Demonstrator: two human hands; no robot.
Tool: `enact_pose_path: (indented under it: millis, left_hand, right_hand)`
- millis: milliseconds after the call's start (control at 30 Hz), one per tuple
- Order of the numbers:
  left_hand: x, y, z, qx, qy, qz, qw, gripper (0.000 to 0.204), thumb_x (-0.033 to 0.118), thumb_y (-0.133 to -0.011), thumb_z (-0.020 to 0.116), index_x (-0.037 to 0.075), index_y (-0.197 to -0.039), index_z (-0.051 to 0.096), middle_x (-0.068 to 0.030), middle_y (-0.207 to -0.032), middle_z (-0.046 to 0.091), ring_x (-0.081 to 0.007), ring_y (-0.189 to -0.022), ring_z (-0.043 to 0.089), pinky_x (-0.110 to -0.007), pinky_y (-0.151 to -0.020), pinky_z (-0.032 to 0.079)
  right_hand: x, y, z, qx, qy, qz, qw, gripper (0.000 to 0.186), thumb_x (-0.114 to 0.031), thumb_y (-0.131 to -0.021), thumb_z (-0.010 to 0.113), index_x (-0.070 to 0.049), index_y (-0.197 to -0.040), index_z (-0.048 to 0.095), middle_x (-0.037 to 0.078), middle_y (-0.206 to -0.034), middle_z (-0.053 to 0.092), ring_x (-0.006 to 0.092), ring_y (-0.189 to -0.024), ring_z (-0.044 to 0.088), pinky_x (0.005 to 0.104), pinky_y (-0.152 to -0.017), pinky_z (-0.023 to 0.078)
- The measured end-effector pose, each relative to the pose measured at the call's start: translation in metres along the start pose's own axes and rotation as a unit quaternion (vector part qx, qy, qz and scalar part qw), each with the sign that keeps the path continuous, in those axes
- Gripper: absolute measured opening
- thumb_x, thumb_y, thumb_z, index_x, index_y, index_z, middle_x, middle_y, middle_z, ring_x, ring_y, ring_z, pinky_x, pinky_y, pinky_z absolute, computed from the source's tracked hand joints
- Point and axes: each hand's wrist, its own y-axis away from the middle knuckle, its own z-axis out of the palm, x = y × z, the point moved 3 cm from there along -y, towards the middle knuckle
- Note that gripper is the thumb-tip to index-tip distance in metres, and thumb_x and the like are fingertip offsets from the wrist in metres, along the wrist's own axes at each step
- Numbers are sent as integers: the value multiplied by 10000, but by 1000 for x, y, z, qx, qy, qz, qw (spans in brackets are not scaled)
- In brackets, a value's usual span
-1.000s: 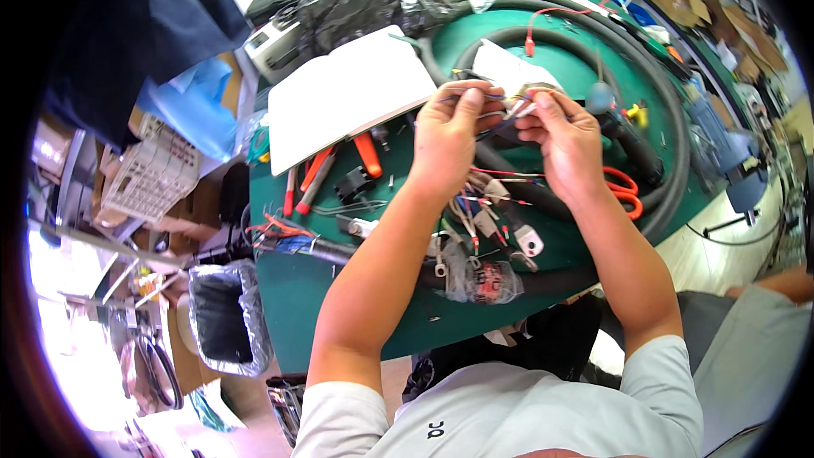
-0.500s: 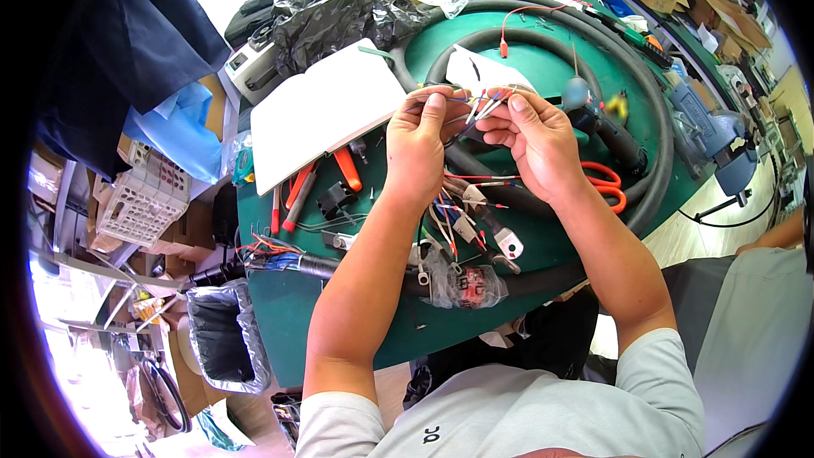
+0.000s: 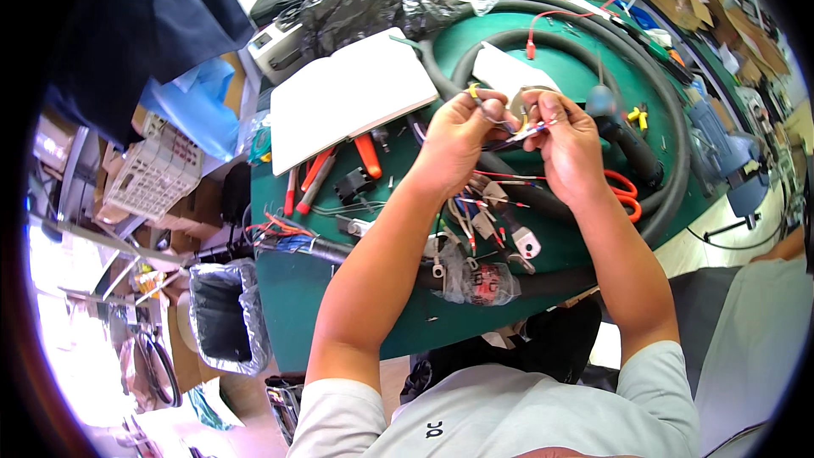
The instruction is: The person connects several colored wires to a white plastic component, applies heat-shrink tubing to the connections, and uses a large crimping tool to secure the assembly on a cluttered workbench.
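Above the green table, my left hand (image 3: pixel 458 140) is closed on several thin wires (image 3: pixel 519 131), with a yellow end sticking up past the fingers. Thumb and fingers of my right hand (image 3: pixel 566 142) pinch the same wires near their white-sleeved ends. The two hands are close together, and the fingers partly hide the wires. Below them lies a loose bundle of wires (image 3: pixel 468 219) with coloured tips, beside a metal cable lug (image 3: pixel 526 244). A thick black cable (image 3: pixel 676 140) loops around the work area.
An open notebook (image 3: pixel 360 89) lies at the left, near orange-handled tools (image 3: pixel 367 155) and a black clip (image 3: pixel 352 187). Orange handles (image 3: pixel 626 195) lie at the right. A clear plastic wrapping (image 3: pixel 479 278) covers part of the cable near the front edge. A lined bin (image 3: pixel 225 309) stands left of the table.
My hands have come slightly lower and turned; my right fingers now pinch the white-sleeved wire ends that were fanned out between the hands. The whole view has shifted a little.
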Motion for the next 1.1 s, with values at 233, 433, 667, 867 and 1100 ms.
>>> enact_pose_path:
  millis: [233,433,667,867,1100]
  left_hand:
    - [-4,-2,-1,-4,10,-10,1000,257,260,-912,645,16,-991,638,-42,-892,660,-116,-832,612,-273,-797,483]
    - [-3,2,-6,28,-2,-19,999,282,299,-914,642,28,-989,630,-28,-886,659,-97,-816,611,-258,-758,492]
    - [-3,0,1,20,-45,-18,999,293,305,-946,593,22,-1018,615,-21,-889,643,-93,-812,602,-257,-757,496]
    - [-3,2,-6,25,-14,-14,999,259,269,-951,585,23,-1024,612,-35,-933,654,-104,-847,610,-261,-772,489]
    - [-2,1,-1,35,-27,-14,999,253,249,-936,614,15,-1032,627,-38,-909,657,-99,-819,609,-252,-755,485]
  right_hand:
    - [-1,0,2,2,-19,16,1000,221,-213,-982,521,-33,-993,648,45,-935,650,94,-718,594,218,-554,473]
    - [5,-1,5,-21,-20,29,999,220,-211,-977,532,-18,-999,634,65,-890,649,113,-733,613,239,-581,515]
    - [4,0,4,-14,-15,34,999,172,-174,-963,557,-22,-1019,618,56,-878,645,110,-727,612,232,-588,500]
    - [8,-3,6,-26,-27,36,999,179,-149,-933,601,-13,-1046,627,47,-918,659,102,-755,639,221,-579,526]
    - [3,-1,6,7,8,44,999,184,-162,-929,612,-5,-1018,643,45,-814,663,84,-681,618,205,-553,506]
